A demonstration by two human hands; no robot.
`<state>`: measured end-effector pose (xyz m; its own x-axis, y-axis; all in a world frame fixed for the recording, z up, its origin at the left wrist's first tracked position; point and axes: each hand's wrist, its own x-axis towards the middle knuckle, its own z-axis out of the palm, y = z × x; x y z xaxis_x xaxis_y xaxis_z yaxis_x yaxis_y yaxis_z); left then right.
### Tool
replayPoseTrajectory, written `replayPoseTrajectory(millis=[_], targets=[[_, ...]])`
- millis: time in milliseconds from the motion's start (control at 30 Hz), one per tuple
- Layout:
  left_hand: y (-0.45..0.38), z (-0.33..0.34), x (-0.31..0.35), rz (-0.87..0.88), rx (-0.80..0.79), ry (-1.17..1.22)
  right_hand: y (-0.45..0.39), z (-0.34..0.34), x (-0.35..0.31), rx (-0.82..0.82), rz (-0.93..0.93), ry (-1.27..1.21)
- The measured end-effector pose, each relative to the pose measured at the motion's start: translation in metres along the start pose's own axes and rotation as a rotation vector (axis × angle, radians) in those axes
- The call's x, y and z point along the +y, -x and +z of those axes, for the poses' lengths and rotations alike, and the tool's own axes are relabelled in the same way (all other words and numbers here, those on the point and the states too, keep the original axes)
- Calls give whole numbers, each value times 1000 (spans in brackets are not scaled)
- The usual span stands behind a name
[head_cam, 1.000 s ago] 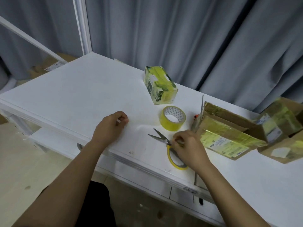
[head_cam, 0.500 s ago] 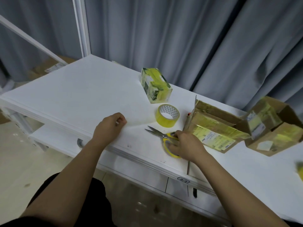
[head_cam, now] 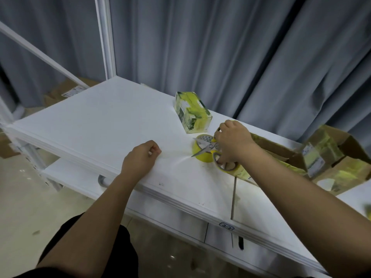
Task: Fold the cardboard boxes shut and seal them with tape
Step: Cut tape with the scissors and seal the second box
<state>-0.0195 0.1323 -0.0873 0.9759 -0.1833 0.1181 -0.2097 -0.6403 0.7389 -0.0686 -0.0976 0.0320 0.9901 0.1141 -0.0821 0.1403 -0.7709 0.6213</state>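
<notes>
1. now the right hand (head_cam: 232,144) has the scissors (head_cam: 208,147) off the table (head_cam: 90,125); a second ago they lay flat near the front edge under that hand, now the blades are parted and hang over the tape roll (head_cam: 201,155), fingers through the yellow handle loops
2. right hand closed around the scissor handles, its fingertips also reaching toward the near flap of the open cardboard box (head_cam: 281,155); cannot tell whether they touch the flap
3. left hand (head_cam: 140,159) a loose fist resting on the table edge, gripping nothing, same spot as before
4. tape roll upright on the table, just left of the open box and just in front of the small taped box (head_cam: 191,115), which looks already sealed
5. second open box (head_cam: 337,157) sits at far right, touching or overlapping the first, flaps up
6. judgement: tool is in hand before any flap is folded, so sealing has not begun; both brown boxes still need closing, and the scissors may have to be set aside or the idle left hand brought in to fold and pull tape
</notes>
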Motion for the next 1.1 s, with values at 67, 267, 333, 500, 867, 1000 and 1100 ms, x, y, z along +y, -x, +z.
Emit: replayPoseTrajectory(millis=[67, 267, 333, 500, 867, 1000, 1100], targets=[[-1, -1, 1, 4, 2, -20, -7, -6, -2, -42, -53, 52], [-1, -3, 2, 20, 8, -58, -31, -16, -21, -140, -118, 155], [-1, -3, 1, 30, 13, -66, -38, -15, -26, -148, -128, 174], [-2, -3, 0, 55, 15, -86, -46, -17, -25, -138, -152, 140], [-2, 3, 1, 41, 28, -169, -42, -13, -25, -134, -211, 149], [-1, 5, 1, 36, 50, -192, -38, -13, -27, -134, -212, 158], [-1, 5, 2, 40, 57, -195, -36, -11, -28, -111, -200, 157]])
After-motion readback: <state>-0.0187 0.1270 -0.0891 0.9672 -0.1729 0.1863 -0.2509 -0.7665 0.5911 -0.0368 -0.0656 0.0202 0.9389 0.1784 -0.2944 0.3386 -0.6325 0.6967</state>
